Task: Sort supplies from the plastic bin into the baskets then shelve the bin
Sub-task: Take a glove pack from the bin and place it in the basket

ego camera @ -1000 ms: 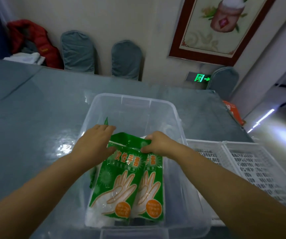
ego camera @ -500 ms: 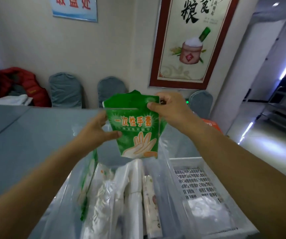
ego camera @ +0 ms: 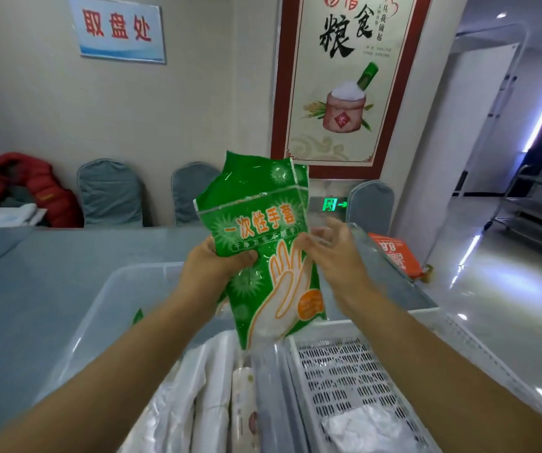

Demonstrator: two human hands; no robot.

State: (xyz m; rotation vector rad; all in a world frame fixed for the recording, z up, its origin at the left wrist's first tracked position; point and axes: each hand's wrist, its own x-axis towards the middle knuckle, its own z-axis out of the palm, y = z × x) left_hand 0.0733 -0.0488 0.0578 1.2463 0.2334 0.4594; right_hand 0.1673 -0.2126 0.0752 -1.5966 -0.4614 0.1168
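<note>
A green pack of disposable gloves [ego camera: 264, 246], printed with a white hand, hangs upright above the clear plastic bin [ego camera: 106, 302]. A second green pack seems to sit behind it. My left hand [ego camera: 212, 269] grips the pack's left edge, thumb on the front. My right hand [ego camera: 335, 253] is at the pack's right edge with fingers spread and blurred; I cannot tell whether it grips. White wrapped supplies [ego camera: 204, 387] lie in the bin below. To the right stands a white slotted basket [ego camera: 354, 371] with a white packet [ego camera: 367, 426] inside.
The bin and basket rest on a grey table [ego camera: 34, 289]. Grey covered chairs [ego camera: 109, 194] line the far wall beside a red jacket [ego camera: 31, 188]. An orange box [ego camera: 393, 253] sits past the table's right edge. A metal trolley [ego camera: 537, 210] stands at the far right.
The green pack has come up out of the bin and now hangs lower in front of me. My right hand slid from its top corner down to its right edge and loosened.
</note>
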